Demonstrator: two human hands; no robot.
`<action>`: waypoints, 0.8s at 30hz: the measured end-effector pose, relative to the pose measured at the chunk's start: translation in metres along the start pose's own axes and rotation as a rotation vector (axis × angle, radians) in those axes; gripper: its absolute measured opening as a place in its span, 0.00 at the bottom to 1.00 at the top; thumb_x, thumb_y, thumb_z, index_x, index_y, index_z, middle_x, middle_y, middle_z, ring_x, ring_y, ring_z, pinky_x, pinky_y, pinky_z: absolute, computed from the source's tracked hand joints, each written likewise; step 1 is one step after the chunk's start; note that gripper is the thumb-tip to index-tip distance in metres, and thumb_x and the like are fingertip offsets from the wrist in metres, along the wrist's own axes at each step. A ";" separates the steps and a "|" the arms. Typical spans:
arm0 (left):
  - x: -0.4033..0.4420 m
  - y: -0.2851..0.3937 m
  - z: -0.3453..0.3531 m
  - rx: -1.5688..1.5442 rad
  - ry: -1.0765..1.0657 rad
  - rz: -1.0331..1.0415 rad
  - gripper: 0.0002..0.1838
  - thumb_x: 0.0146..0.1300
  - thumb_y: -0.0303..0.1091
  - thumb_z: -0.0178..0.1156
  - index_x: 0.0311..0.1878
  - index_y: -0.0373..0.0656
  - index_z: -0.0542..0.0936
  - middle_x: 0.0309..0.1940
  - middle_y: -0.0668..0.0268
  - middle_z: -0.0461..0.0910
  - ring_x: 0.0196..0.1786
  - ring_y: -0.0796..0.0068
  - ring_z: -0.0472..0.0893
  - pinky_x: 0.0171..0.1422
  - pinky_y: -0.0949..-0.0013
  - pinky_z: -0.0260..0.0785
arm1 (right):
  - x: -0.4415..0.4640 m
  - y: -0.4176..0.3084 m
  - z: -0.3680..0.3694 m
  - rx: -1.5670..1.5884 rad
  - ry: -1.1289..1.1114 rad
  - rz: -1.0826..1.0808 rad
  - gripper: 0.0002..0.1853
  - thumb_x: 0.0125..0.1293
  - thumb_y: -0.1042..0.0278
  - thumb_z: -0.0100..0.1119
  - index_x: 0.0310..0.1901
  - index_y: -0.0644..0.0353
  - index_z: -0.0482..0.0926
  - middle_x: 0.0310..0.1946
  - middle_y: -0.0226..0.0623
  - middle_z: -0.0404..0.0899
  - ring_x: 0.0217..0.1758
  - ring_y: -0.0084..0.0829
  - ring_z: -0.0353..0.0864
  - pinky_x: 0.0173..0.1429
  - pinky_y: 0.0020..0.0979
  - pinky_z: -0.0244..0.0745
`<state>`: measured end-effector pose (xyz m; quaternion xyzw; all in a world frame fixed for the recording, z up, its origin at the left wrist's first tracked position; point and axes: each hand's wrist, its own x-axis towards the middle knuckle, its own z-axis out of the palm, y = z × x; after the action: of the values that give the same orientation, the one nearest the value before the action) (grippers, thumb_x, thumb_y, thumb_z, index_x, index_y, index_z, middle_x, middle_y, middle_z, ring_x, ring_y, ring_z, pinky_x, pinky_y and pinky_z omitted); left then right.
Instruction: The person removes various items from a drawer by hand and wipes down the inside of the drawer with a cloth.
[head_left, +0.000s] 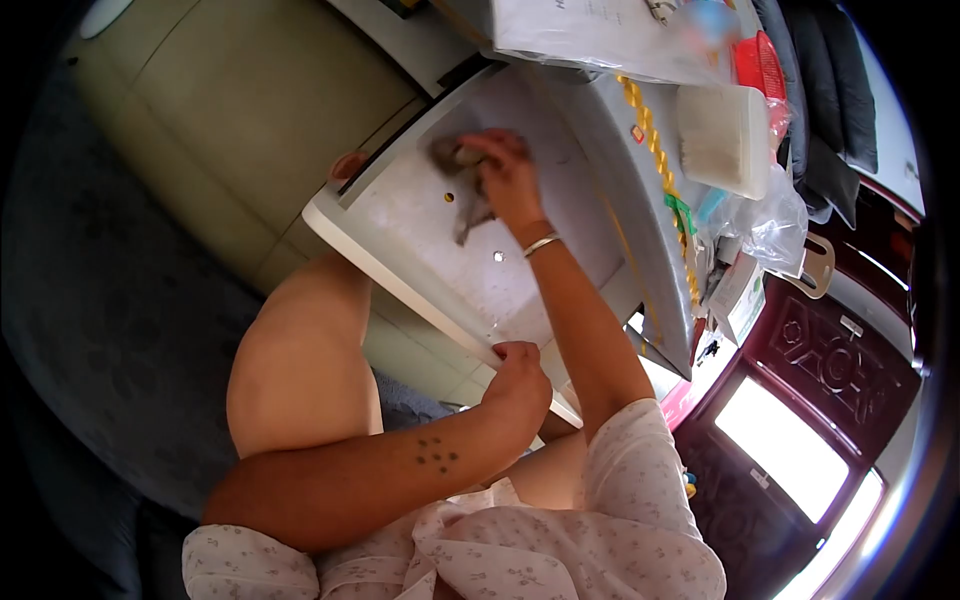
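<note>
An open white drawer (400, 225) is pulled out in front of my knees. Its inside bottom shows a few brownish marks and two small round shiny spots. My right hand (508, 180), with a bracelet at the wrist, reaches into it and presses a greyish-brown cloth (472, 215) against the bottom; hand and cloth are blurred. Part of the cloth is hidden under the fingers. My left hand (520, 380) is closed around the drawer's front edge, near its right-hand end in view.
Above the drawer, a grey tabletop (590, 115) carries a yellow twisted strip (650, 135), a whitish plastic container (722, 140), a red basket (760, 68) and clear plastic bags (770, 230). Tiled floor (240, 90) lies left; a dark red door (800, 430) stands right.
</note>
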<state>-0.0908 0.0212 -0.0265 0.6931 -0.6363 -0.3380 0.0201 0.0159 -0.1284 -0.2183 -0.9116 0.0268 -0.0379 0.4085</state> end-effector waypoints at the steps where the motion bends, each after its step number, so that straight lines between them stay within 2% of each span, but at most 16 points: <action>1: 0.000 0.000 0.000 -0.006 -0.002 0.005 0.17 0.49 0.40 0.64 0.41 0.43 0.85 0.39 0.60 0.82 0.52 0.59 0.74 0.57 0.55 0.64 | 0.012 0.000 -0.011 -0.018 0.036 0.068 0.24 0.53 0.86 0.50 0.49 0.51 0.83 0.49 0.41 0.76 0.56 0.41 0.73 0.63 0.31 0.69; 2: 0.000 0.000 -0.001 -0.010 -0.004 0.013 0.17 0.48 0.40 0.64 0.41 0.43 0.85 0.39 0.61 0.82 0.52 0.59 0.74 0.57 0.55 0.64 | 0.022 0.002 -0.018 -0.073 0.062 0.099 0.26 0.53 0.84 0.52 0.55 0.52 0.79 0.52 0.44 0.75 0.56 0.45 0.74 0.65 0.33 0.68; 3: 0.001 0.000 -0.002 -0.010 -0.007 0.014 0.17 0.48 0.40 0.64 0.41 0.43 0.85 0.39 0.61 0.82 0.52 0.59 0.74 0.57 0.55 0.64 | 0.031 0.015 -0.012 -0.071 0.062 0.101 0.26 0.53 0.84 0.52 0.55 0.52 0.79 0.52 0.44 0.75 0.56 0.45 0.74 0.65 0.33 0.68; 5: 0.002 0.000 -0.004 0.019 -0.034 0.012 0.17 0.49 0.40 0.65 0.41 0.43 0.85 0.40 0.61 0.82 0.52 0.59 0.73 0.56 0.55 0.64 | 0.044 0.042 0.004 -0.300 0.074 0.087 0.28 0.54 0.81 0.54 0.59 0.53 0.75 0.57 0.46 0.73 0.58 0.48 0.72 0.66 0.37 0.67; 6: 0.003 0.000 -0.001 0.020 -0.038 0.008 0.17 0.49 0.40 0.65 0.41 0.43 0.85 0.40 0.61 0.82 0.52 0.59 0.73 0.56 0.55 0.64 | 0.047 0.029 0.011 -0.405 0.063 0.047 0.28 0.53 0.79 0.55 0.59 0.54 0.74 0.60 0.47 0.71 0.60 0.49 0.70 0.67 0.40 0.66; 9: 0.006 0.003 0.003 0.015 -0.015 -0.034 0.17 0.49 0.40 0.65 0.42 0.43 0.85 0.41 0.61 0.81 0.53 0.59 0.73 0.56 0.55 0.64 | 0.028 -0.001 0.033 -0.306 -0.055 0.025 0.28 0.51 0.80 0.56 0.57 0.53 0.76 0.57 0.44 0.73 0.60 0.49 0.69 0.67 0.40 0.66; 11: 0.004 -0.004 -0.002 -0.036 -0.067 0.007 0.17 0.50 0.40 0.65 0.42 0.42 0.85 0.40 0.61 0.81 0.53 0.60 0.73 0.55 0.56 0.64 | 0.004 -0.014 0.035 -0.277 -0.228 -0.064 0.27 0.50 0.81 0.55 0.55 0.53 0.77 0.55 0.40 0.74 0.58 0.46 0.70 0.65 0.39 0.67; 13: 0.005 -0.006 -0.004 -0.037 -0.068 0.015 0.17 0.50 0.40 0.65 0.42 0.42 0.85 0.40 0.62 0.81 0.52 0.60 0.73 0.55 0.56 0.64 | -0.014 -0.023 0.031 -0.148 -0.245 -0.066 0.26 0.50 0.83 0.55 0.52 0.52 0.78 0.53 0.37 0.75 0.57 0.44 0.70 0.64 0.37 0.69; 15: 0.006 -0.004 -0.003 -0.041 -0.071 0.021 0.17 0.50 0.40 0.65 0.42 0.42 0.85 0.40 0.62 0.81 0.52 0.60 0.73 0.55 0.56 0.64 | -0.021 -0.033 0.019 -0.124 -0.303 -0.032 0.24 0.49 0.84 0.54 0.49 0.52 0.80 0.52 0.37 0.75 0.55 0.42 0.71 0.63 0.35 0.69; 17: 0.007 0.000 0.002 -0.025 -0.026 -0.036 0.17 0.50 0.40 0.65 0.43 0.42 0.85 0.40 0.61 0.81 0.52 0.60 0.72 0.55 0.55 0.63 | -0.030 -0.036 0.006 0.013 -0.532 0.055 0.22 0.49 0.85 0.53 0.45 0.53 0.82 0.51 0.37 0.76 0.54 0.41 0.71 0.62 0.34 0.70; 18: 0.006 0.000 0.003 -0.032 -0.023 -0.035 0.17 0.50 0.40 0.65 0.43 0.42 0.85 0.40 0.61 0.81 0.52 0.60 0.72 0.55 0.55 0.63 | -0.035 -0.041 0.001 0.051 -0.416 0.075 0.20 0.49 0.85 0.52 0.42 0.54 0.83 0.47 0.34 0.78 0.53 0.38 0.74 0.61 0.33 0.71; 19: 0.006 -0.001 0.003 -0.052 -0.018 -0.034 0.17 0.51 0.40 0.65 0.43 0.42 0.85 0.40 0.60 0.81 0.52 0.59 0.72 0.55 0.55 0.63 | -0.038 -0.036 -0.006 0.048 -0.424 0.077 0.20 0.49 0.85 0.52 0.42 0.54 0.83 0.47 0.34 0.78 0.53 0.38 0.74 0.61 0.33 0.71; 21: 0.005 -0.003 0.002 -0.075 -0.015 -0.030 0.18 0.51 0.40 0.65 0.43 0.41 0.85 0.41 0.60 0.81 0.52 0.59 0.72 0.55 0.54 0.64 | -0.047 -0.018 -0.025 0.196 -0.094 0.196 0.20 0.50 0.84 0.53 0.44 0.55 0.83 0.46 0.35 0.78 0.52 0.36 0.76 0.62 0.31 0.70; 23: 0.004 -0.005 -0.001 -0.060 -0.025 0.011 0.18 0.51 0.40 0.65 0.43 0.41 0.85 0.41 0.59 0.81 0.52 0.59 0.72 0.56 0.53 0.63 | -0.050 -0.003 -0.051 0.164 0.147 0.282 0.19 0.53 0.84 0.53 0.45 0.57 0.82 0.43 0.35 0.80 0.50 0.36 0.78 0.63 0.30 0.70; 24: 0.004 -0.004 0.000 -0.060 -0.025 0.012 0.18 0.51 0.40 0.65 0.43 0.41 0.85 0.41 0.59 0.81 0.52 0.59 0.72 0.56 0.53 0.63 | -0.051 0.005 -0.063 0.091 0.251 0.336 0.16 0.56 0.80 0.54 0.46 0.59 0.82 0.44 0.37 0.81 0.50 0.38 0.78 0.63 0.32 0.70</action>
<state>-0.0874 0.0181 -0.0298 0.6839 -0.6303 -0.3657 0.0350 -0.0403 -0.1743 -0.1828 -0.8631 0.2271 -0.0837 0.4432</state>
